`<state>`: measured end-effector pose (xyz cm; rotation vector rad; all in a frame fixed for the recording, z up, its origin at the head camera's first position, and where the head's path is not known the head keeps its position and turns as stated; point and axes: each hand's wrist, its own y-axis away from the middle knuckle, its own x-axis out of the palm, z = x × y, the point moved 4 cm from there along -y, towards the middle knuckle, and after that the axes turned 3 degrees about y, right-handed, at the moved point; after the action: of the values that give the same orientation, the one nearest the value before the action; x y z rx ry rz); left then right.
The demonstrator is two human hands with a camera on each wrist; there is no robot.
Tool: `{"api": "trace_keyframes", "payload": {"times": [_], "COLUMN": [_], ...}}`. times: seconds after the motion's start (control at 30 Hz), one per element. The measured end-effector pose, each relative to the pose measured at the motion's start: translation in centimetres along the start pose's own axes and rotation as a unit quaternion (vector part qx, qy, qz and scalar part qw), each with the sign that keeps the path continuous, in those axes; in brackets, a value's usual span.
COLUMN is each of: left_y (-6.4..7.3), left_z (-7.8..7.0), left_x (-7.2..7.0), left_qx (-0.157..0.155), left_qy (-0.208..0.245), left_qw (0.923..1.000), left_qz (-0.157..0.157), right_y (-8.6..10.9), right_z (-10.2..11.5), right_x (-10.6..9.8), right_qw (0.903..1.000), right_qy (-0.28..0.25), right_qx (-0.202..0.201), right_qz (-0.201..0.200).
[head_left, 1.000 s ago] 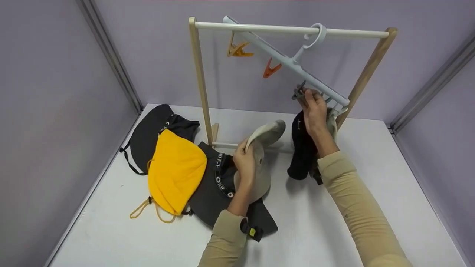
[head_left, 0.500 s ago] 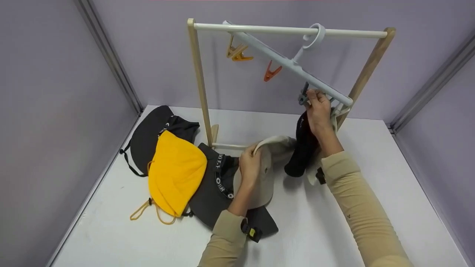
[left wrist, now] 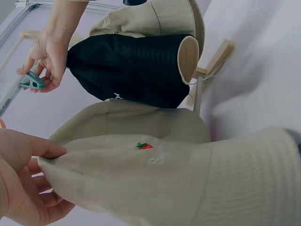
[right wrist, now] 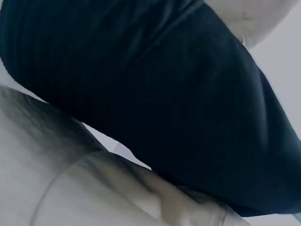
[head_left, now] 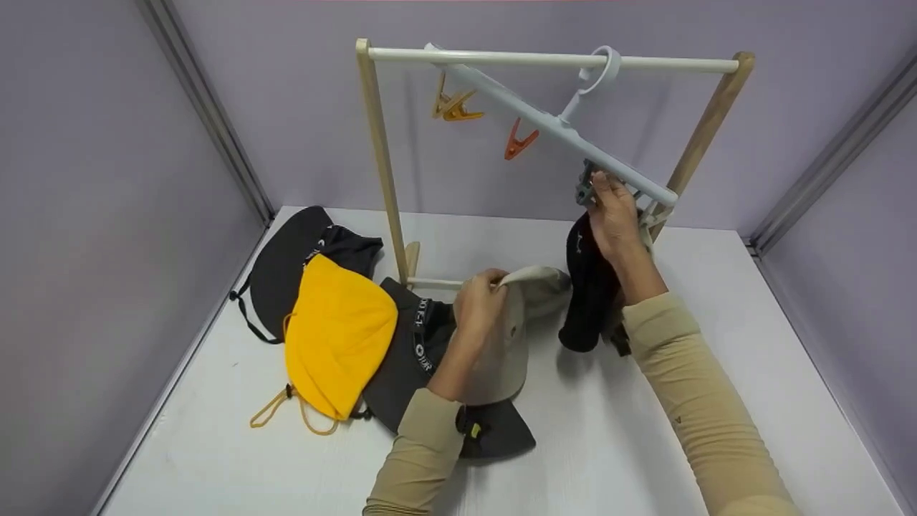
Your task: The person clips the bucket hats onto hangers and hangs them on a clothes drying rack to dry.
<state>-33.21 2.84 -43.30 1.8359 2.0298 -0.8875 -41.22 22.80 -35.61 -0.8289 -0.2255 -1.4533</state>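
My left hand [head_left: 478, 304] pinches the crown edge of a beige bucket hat [head_left: 501, 365]. In the left wrist view the same beige hat [left wrist: 127, 160] shows a small red-and-green embroidery and a stitched brim, its fabric between thumb and fingers. My right hand [head_left: 617, 218] is raised under the low right end of the pale blue hanger [head_left: 530, 115] and pinches a grey-green clip [head_left: 585, 186] on it. Just below that hand hangs a black bucket hat [head_left: 582, 308]; in the right wrist view this black hat [right wrist: 155, 103] fills most of the picture and hides the right hand.
The hanger hooks over the white rod [head_left: 494, 56] of a wooden-legged rack. An orange clip [head_left: 519, 142] and a yellow clip [head_left: 462, 109] hang from it. Another beige hat [left wrist: 174, 19] hangs behind the black one. A yellow hat [head_left: 340, 337] and dark hats [head_left: 290, 265] lie at left.
My left hand has shifted slightly right and its hat's raised part has dropped toward the black hat. My right hand has moved slightly right with the clip, which has turned; the hanger's left end dipped a little.
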Motion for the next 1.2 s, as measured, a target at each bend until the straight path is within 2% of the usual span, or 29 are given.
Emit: {"api": "trace_keyframes", "payload": {"times": [0.13, 0.3, 0.43, 0.53, 0.83, 0.97, 1.2], "left_y": [-0.3, -0.5, -0.6, -0.7, -1.2, -1.9, -4.1], "left_z": [-0.4, -0.6, -0.8, -1.2, -2.7, -3.6, -6.1], "left_x": [0.0, 0.2, 0.3, 0.3, 0.2, -0.1, -0.7], "left_qx": [0.018, 0.043, 0.056, 0.072, 0.108, 0.118, 0.105], "left_qy": [-0.022, -0.043, -0.047, -0.045, -0.078, -0.081, -0.096], "left_qw": [0.9995, 0.9980, 0.9971, 0.9963, 0.9911, 0.9897, 0.9898], "left_qz": [0.012, 0.019, 0.020, 0.018, -0.002, -0.011, -0.006], "right_y": [0.0, 0.1, 0.0, 0.0, 0.1, 0.2, 0.0], "right_z": [0.0, -0.1, 0.2, 0.4, 0.3, 0.4, 0.7], "right_x": [0.0, 0.3, 0.2, 0.1, 0.4, 0.4, 1.0], "right_qw": [0.9998, 0.9995, 0.9990, 0.9981, 0.9949, 0.9949, 0.9953], "right_qy": [0.020, 0.004, 0.008, 0.015, 0.007, 0.030, 0.073], "right_qx": [0.005, 0.031, 0.044, 0.059, 0.095, 0.093, 0.064], "right_qz": [-0.002, 0.007, -0.001, -0.003, 0.033, 0.023, 0.001]}}
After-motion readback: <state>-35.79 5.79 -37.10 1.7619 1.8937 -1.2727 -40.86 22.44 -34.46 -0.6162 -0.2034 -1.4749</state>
